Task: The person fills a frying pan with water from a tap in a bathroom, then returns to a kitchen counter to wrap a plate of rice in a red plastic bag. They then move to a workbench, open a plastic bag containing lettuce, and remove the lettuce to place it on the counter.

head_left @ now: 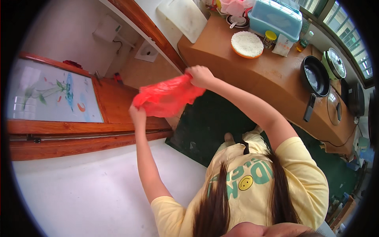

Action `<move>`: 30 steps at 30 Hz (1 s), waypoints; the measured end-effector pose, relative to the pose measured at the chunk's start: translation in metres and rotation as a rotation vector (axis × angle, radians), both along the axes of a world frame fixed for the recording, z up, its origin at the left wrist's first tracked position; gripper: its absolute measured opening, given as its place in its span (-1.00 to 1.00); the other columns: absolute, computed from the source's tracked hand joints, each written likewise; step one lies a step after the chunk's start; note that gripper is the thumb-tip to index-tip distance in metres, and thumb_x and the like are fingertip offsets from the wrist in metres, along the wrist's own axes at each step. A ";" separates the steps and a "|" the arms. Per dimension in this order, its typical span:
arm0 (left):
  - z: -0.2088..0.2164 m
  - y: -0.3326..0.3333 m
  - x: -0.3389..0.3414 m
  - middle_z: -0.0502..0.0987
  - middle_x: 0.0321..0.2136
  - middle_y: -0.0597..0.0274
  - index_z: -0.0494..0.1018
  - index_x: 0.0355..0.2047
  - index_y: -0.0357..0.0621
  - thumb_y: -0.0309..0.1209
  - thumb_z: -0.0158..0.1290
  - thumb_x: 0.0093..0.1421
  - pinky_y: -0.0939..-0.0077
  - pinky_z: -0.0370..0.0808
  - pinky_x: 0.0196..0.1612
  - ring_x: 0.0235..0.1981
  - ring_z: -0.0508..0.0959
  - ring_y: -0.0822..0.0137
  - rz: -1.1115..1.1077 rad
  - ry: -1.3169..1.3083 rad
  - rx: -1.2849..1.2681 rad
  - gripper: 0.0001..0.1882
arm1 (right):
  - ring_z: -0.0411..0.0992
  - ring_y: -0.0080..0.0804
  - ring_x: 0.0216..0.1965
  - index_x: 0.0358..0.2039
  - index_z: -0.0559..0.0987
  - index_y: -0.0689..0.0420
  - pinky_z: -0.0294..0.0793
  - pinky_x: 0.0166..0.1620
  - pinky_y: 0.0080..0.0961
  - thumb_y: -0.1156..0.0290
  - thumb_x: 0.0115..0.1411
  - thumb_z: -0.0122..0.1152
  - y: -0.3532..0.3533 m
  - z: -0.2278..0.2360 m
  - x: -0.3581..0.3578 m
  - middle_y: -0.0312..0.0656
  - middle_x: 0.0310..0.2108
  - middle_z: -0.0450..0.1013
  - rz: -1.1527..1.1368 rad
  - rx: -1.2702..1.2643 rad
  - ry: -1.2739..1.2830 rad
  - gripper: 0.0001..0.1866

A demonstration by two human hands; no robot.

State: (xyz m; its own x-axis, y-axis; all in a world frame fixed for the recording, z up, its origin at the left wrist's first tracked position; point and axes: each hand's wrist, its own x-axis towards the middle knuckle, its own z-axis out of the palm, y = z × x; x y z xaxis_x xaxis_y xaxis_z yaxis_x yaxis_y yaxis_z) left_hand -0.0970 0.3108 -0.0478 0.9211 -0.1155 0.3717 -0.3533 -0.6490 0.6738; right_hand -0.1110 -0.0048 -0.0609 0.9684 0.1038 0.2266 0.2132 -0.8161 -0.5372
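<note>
Nearest is the person's yellow shirt [252,185] with long dark hair falling over it, both bare arms stretched out ahead. The left hand [137,115] has its fingers closed on the lower left corner of a red plastic bag [166,98], and the right hand [200,76], higher and farther, has its fingers pinched shut on the bag's upper right edge, so the bag hangs stretched between the two hands, in the air over the floor and short of the desk. Below it lie a dark green mat [205,126] and pale floor. To the left stands a wooden door [79,130] with a painted glass panel. Farther right runs the brown desk [260,79], carrying a round plate of white rice [247,44], a black frying pan [315,77], a glass lid [334,106] and a light blue lidded box [275,17] at the far end.
</note>
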 end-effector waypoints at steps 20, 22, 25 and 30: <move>-0.124 0.090 -0.017 0.51 -0.47 -0.14 0.49 -0.35 -0.26 -0.37 -0.05 0.02 0.09 0.41 -0.26 -0.36 0.50 -0.12 0.181 0.420 0.653 -0.75 | 0.49 -0.18 -0.35 -0.34 0.54 0.07 0.44 -0.24 -0.30 0.43 -0.11 0.10 0.099 -0.172 0.067 -0.14 -0.47 0.49 0.342 -0.269 0.145 -0.75; -0.109 0.094 -0.005 0.51 -0.43 -0.16 0.48 -0.33 -0.29 -0.41 -0.06 0.05 0.11 0.40 -0.24 -0.34 0.50 -0.11 0.471 0.176 0.337 -0.76 | 0.49 -0.21 -0.34 -0.44 0.53 0.14 0.46 -0.27 -0.27 0.42 -0.14 0.14 0.107 -0.112 0.065 -0.14 -0.46 0.50 0.031 -0.043 0.107 -0.81; -0.056 0.068 -0.002 0.50 -0.40 -0.17 0.46 -0.33 -0.33 -0.48 -0.08 0.05 0.12 0.36 -0.26 -0.31 0.49 -0.10 0.304 0.168 0.140 -0.78 | 0.47 -0.12 -0.34 -0.49 0.50 0.16 0.43 -0.27 -0.24 0.44 -0.14 0.12 0.092 -0.054 0.057 -0.02 -0.46 0.47 0.039 0.057 0.054 -0.86; -0.083 0.019 -0.038 0.51 -0.40 -0.15 0.46 -0.37 -0.30 -0.51 -0.08 -0.02 0.11 0.36 -0.18 -0.31 0.49 -0.11 0.533 -0.045 0.358 -0.80 | 0.47 -0.09 -0.34 -0.40 0.50 0.16 0.44 -0.28 -0.25 0.44 -0.12 0.10 0.072 -0.062 0.025 -0.04 -0.46 0.47 0.119 0.113 -0.211 -0.80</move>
